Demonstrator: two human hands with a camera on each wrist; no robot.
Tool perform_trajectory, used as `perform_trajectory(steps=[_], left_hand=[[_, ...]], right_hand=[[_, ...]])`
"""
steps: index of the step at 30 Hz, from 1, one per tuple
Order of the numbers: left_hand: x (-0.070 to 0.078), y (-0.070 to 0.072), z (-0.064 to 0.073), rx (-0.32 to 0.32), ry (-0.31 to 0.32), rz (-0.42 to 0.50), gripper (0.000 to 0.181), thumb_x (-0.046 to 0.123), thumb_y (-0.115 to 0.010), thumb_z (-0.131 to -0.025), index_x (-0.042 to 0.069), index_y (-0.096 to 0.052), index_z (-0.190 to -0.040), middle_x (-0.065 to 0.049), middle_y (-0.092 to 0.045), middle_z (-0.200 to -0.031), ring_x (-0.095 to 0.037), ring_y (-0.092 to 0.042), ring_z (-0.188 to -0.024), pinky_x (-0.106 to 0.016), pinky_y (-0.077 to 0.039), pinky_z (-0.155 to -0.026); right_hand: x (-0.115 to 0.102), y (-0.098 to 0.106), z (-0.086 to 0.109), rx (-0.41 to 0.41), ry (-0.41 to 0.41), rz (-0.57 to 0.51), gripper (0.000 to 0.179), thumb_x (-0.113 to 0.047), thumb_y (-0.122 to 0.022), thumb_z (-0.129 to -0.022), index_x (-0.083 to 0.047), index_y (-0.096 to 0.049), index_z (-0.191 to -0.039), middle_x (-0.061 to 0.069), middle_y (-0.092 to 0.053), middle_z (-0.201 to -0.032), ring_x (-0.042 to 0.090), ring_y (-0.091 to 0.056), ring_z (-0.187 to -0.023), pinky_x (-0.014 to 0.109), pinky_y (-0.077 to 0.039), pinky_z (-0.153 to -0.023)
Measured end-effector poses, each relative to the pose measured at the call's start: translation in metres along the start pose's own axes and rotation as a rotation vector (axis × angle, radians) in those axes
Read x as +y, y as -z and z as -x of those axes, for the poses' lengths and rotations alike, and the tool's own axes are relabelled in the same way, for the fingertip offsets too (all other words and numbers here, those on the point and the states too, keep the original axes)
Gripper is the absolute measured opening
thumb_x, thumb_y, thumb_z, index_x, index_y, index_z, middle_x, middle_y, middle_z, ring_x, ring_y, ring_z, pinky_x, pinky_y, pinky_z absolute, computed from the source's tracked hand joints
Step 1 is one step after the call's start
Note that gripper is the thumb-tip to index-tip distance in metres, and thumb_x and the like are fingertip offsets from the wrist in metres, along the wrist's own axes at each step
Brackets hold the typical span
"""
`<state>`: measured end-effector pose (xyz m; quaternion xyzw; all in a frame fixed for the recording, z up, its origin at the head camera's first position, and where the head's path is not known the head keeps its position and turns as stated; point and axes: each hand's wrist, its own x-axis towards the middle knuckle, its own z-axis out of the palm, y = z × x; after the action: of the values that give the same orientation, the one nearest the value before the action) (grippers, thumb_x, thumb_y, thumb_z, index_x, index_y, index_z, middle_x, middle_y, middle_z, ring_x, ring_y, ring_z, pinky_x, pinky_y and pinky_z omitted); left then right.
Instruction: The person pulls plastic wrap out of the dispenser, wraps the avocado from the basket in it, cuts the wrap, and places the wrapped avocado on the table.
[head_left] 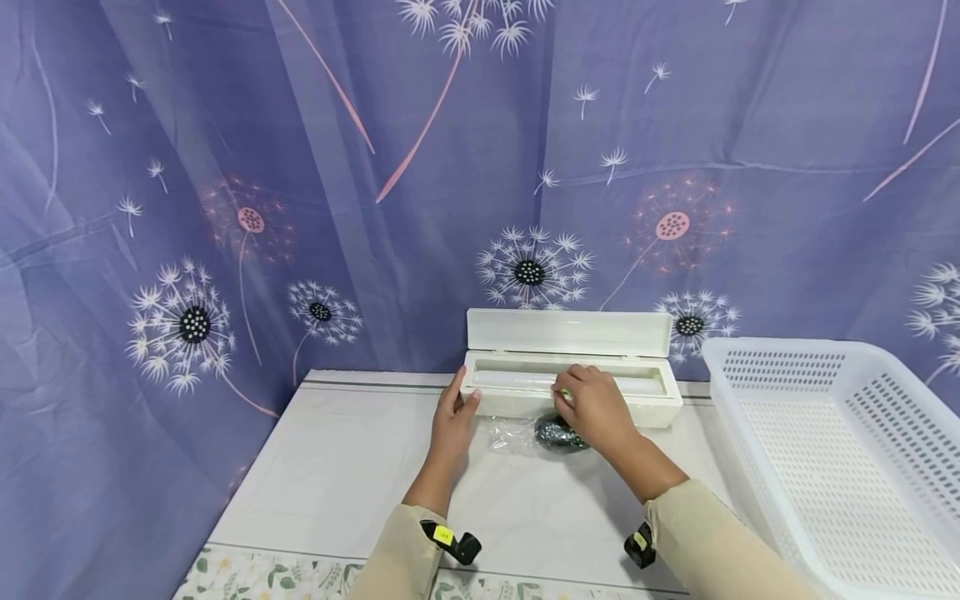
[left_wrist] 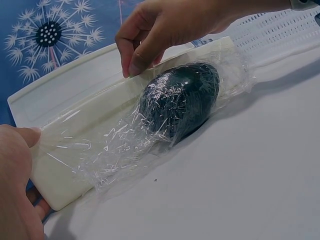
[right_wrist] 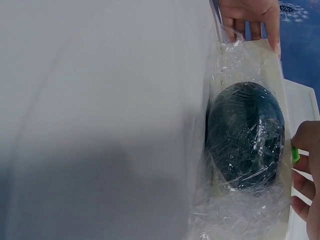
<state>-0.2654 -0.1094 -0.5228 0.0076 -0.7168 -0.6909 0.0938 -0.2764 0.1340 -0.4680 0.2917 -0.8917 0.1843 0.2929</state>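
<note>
A white cling film dispenser (head_left: 652, 415) stands at the back of the table, its lid (head_left: 570, 332) raised and a film roll (head_left: 637, 385) inside. My left hand (head_left: 452, 421) grips the dispenser's left end, thumb at the front edge and fingers round the end. At the front edge my right hand (head_left: 597, 410) pinches a small green slider (right_wrist: 295, 155). Just below that hand, against the dispenser's front, is a dark, glossy oval object (left_wrist: 182, 97) wrapped in crinkled cling film (left_wrist: 117, 152). The film stretches from the front edge down over it.
A white perforated plastic basket (head_left: 720, 433) stands on the right, close to the dispenser's right end. Behind the table (head_left: 360, 467) hangs a blue curtain (head_left: 420, 250) with dandelion print. Black wrist cameras (head_left: 457, 543) are strapped at both sleeves.
</note>
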Motion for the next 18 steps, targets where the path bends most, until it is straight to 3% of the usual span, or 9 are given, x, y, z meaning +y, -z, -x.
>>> perform_trajectory(steps=[6, 13, 18], left_hand=[[0.006, 0.000, 0.001, -0.004, -0.004, 0.009, 0.058, 0.018, -0.058, -0.100, 0.016, -0.034, -0.153, -0.016, -0.031, -0.152, -0.031, -0.037, -0.135, -0.044, -0.031, -0.111], [0.037, 0.002, 0.015, -0.030, 0.002, -0.007, 0.057, 0.012, -0.055, -0.100, 0.007, -0.033, -0.152, -0.021, -0.031, -0.151, -0.036, -0.038, -0.135, -0.045, -0.033, -0.110], [0.040, 0.002, 0.017, -0.033, 0.000, 0.005, 0.057, 0.011, -0.056, -0.100, 0.006, -0.033, -0.152, -0.021, -0.033, -0.149, -0.035, -0.039, -0.134, -0.045, -0.034, -0.109]], right_hand=[[0.001, -0.001, 0.001, 0.018, -0.001, -0.011, 0.004, -0.010, -0.070, -0.082, -0.011, -0.068, -0.085, 0.003, -0.063, -0.086, 0.025, -0.055, -0.074, 0.042, -0.044, -0.067], [0.001, 0.001, 0.002, 0.017, -0.008, -0.006, 0.004, -0.010, -0.070, -0.082, -0.011, -0.068, -0.085, 0.003, -0.063, -0.086, 0.025, -0.056, -0.075, 0.044, -0.044, -0.068], [0.000, 0.002, 0.003, 0.008, -0.016, 0.001, 0.004, -0.011, -0.070, -0.082, -0.011, -0.069, -0.086, 0.003, -0.064, -0.087, 0.026, -0.056, -0.077, 0.045, -0.045, -0.070]])
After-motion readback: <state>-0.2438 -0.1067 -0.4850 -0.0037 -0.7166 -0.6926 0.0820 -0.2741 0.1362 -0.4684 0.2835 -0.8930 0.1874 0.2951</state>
